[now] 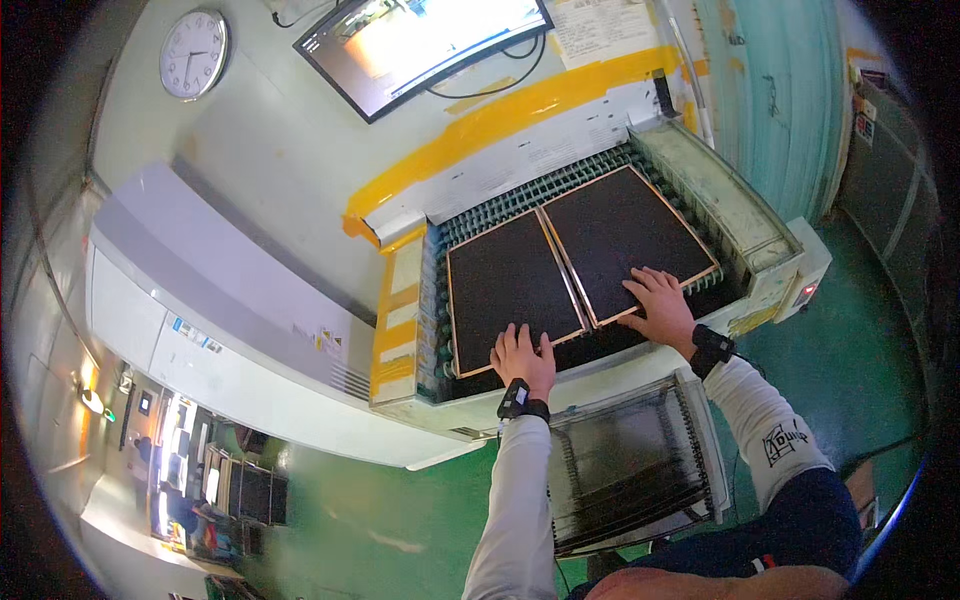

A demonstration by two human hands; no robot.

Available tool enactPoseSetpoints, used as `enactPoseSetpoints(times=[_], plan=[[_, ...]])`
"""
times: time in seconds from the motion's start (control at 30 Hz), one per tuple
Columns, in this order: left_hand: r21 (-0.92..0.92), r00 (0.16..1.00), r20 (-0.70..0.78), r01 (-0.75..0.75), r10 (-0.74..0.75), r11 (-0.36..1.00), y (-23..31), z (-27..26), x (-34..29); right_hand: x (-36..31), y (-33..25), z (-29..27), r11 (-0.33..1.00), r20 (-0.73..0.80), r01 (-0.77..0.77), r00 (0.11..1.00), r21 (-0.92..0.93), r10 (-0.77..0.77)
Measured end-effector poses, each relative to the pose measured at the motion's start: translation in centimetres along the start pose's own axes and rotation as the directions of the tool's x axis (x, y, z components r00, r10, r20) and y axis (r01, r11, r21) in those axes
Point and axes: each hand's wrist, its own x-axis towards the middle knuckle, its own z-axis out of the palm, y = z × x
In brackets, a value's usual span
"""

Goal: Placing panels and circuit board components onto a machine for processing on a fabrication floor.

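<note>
Two dark rectangular panels with thin copper-coloured edges lie side by side on a roller conveyor. My left hand rests at the near edge of the left panel, fingers spread. On the near edge of the right panel lies my right hand, its fingers stretched over the surface and its thumb apart. A narrow gap runs between the panels. Both wrists wear black straps with small devices. Neither hand is wrapped round anything.
Green rollers show behind the panels, between the conveyor's side walls. Below its front edge stands a rack holding dark sheets. A long white cabinet stands at left. A screen and a clock hang on the wall.
</note>
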Motion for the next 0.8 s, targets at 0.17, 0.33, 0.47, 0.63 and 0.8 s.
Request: enactPoseSetpoints(times=[0.17, 0.33, 0.47, 0.63, 0.8], plan=[[0.008, 1.0, 0.009, 0.005, -0.005, 1.0, 0.6, 0.1, -0.8, -0.8, 0.5, 0.1, 1.0, -0.036, 0.016, 0.999, 0.0, -0.016], [0.017, 1.0, 0.027, 0.009, -0.009, 1.0, 0.3, -0.1, -0.2, -0.3, 0.0, -0.2, 1.0, -0.041, 0.018, 0.999, 0.017, -0.017], [0.014, 0.998, 0.059, 0.028, -0.029, 1.0, 0.2, -0.1, -0.1, -0.2, -0.1, -0.2, 1.0, -0.031, 0.008, 0.999, 0.019, -0.007], [0.015, 1.0, 0.026, 0.009, -0.01, 1.0, 0.2, 0.1, -0.2, -0.3, 0.2, 0.0, 1.0, -0.052, 0.016, 0.999, -0.002, -0.016], [0.028, 1.0, -0.023, -0.017, 0.018, 0.999, 0.3, 0.2, -0.3, -0.3, 0.6, 0.4, 0.999, -0.086, 0.028, 0.996, -0.035, -0.031]])
